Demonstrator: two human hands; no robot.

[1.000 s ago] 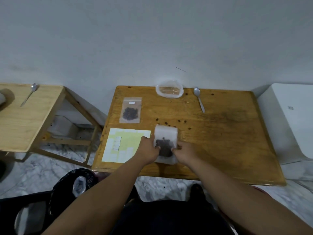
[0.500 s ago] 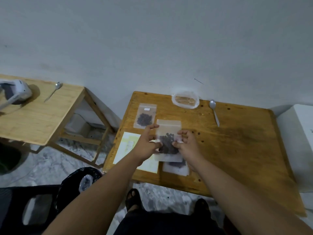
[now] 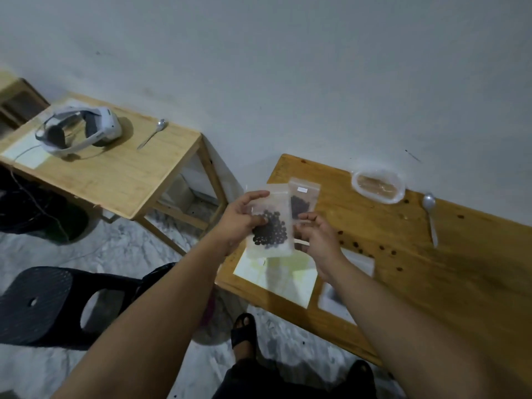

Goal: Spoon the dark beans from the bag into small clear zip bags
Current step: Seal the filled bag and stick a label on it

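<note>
We hold a zip bag (image 3: 269,223) of dark beans (image 3: 270,230) above the bench (image 3: 403,243) edge: left hand (image 3: 240,223) pinches its left side, right hand (image 3: 315,240) its right. Another filled bag (image 3: 302,201) lies behind; a spoon (image 3: 431,216) rests far right.

Small clear zip bag (image 3: 269,223) in your grip is raised off the counter (image 3: 431,263), roughly upright, tilted slightly; dark beans (image 3: 270,230) cluster in its lower half, top half clear. Your left hand (image 3: 240,218) pinches its left edge, your right hand (image 3: 315,236) sits at its right edge. A second filled zip bag (image 3: 303,198) with a small white label lies flat on the counter just behind it. Loose beans (image 3: 383,248) are scattered across the counter to the right. Spoon (image 3: 431,216) lies flat at the far edge, bowl toward the wall, beside the bulk bag (image 3: 378,185), which looks nearly flat.
</note>
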